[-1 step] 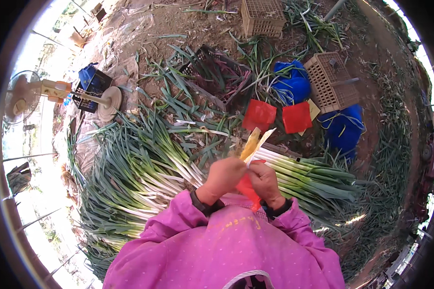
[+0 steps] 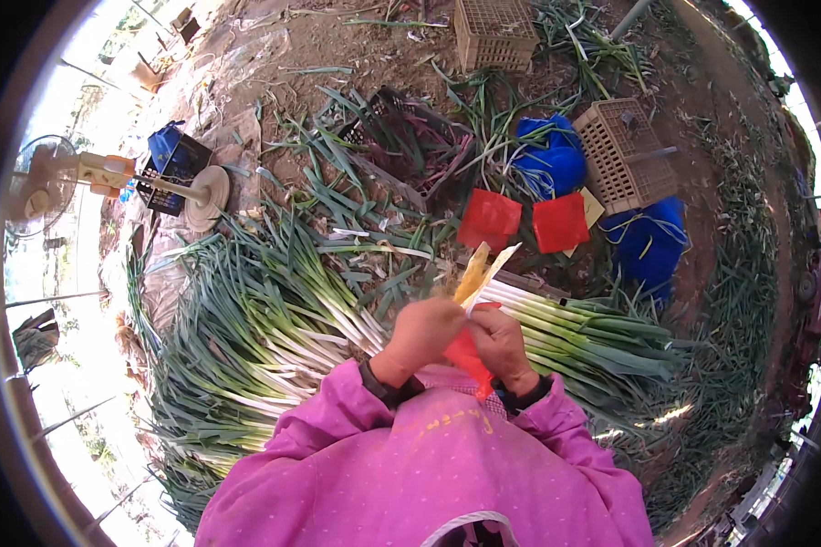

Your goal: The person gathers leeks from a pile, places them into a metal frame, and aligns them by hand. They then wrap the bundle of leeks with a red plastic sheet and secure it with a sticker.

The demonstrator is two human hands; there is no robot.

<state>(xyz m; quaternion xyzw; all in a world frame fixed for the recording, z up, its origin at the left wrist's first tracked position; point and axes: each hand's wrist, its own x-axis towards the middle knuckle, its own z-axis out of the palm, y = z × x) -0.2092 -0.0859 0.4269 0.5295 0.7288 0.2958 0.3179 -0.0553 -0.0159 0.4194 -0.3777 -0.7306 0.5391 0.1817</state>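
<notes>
I am looking down on a broad heap of green onions that is spreading over the dirt ground from the left side to the right, white stalks pointing toward the middle and green tops fanning outward. Beyond it, two blue sacks are lying near the right, one just beside a tan lattice crate that is sitting tilted, and a second tan crate is standing at the top edge. A dark basket is resting among loose leaves in the middle, and a pale standing fan is lying toward the left next to a small blue-and-black crate. Two red cloth squares are lying side by side just past the heap. Closer in, pink sleeves are coming up from the lower edge. My left hand is curling closed around the lower end of a yellowish strip, which is sticking up above the onions between both hands. My right hand is touching the left one, its fingers pressing together on a red piece that is hanging down between the wrists; whether this is a band or a bag I cannot tell, since the hands are hiding most of it.
</notes>
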